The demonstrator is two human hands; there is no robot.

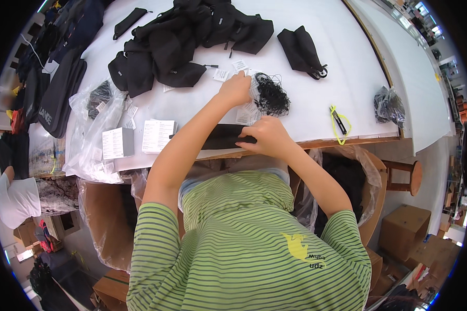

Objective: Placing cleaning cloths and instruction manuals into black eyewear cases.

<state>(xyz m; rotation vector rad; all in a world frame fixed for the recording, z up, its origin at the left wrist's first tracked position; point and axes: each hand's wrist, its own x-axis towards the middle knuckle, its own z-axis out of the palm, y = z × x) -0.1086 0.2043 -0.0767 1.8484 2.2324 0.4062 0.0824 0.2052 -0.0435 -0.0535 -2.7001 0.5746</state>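
My left hand [236, 90] reaches across the white table to a bunch of thin black cords [272, 96] and white paper tags [248, 114]. Its fingers are closed at the edge of this bunch; what they pinch is hidden. At the table's near edge lies a slim black fabric pouch [220, 138], gripped at its right end by my right hand [271, 136]. My left forearm crosses over the pouch's left end and covers part of it. More white tags [221, 75] lie just beyond my left hand.
Several black pouches [174, 49] are heaped at the far side, with one pouch [300, 50] apart. Two white stacks of printed cards [158, 136] stand left, by a clear plastic bag [83, 129]. A black cutter with yellow cord [339, 122] lies right. Cardboard boxes [404, 226] stand below.
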